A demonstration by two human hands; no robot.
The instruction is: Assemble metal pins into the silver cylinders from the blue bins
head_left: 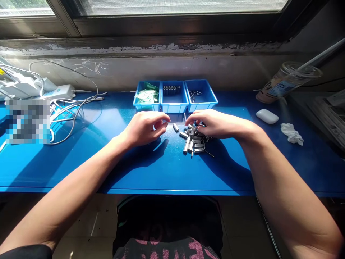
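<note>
My left hand [147, 127] is over the table with its fingers loosely curved. Its thumb and index fingertips are close together, with nothing visible between them. Just right of those fingertips, a single short metal hex standoff [175, 127] lies apart from the others. My right hand [215, 123] hovers over a loose pile of metal hex standoffs [191, 145] and thin dark pins [209, 154], partly covering it. Its index finger and thumb are apart over the pile's upper edge. A thin metal piece [185, 117] shows just beyond that index finger.
Behind my hands stand three blue bins: the left bin [147, 107] with green-and-white packets, the middle bin [174, 108] with upright metal cylinders, the right bin [203, 106] with thin pins. Cables [74, 111] lie left; a white case [267, 116], crumpled tissue [291, 134] and tilted cup [280, 84] right.
</note>
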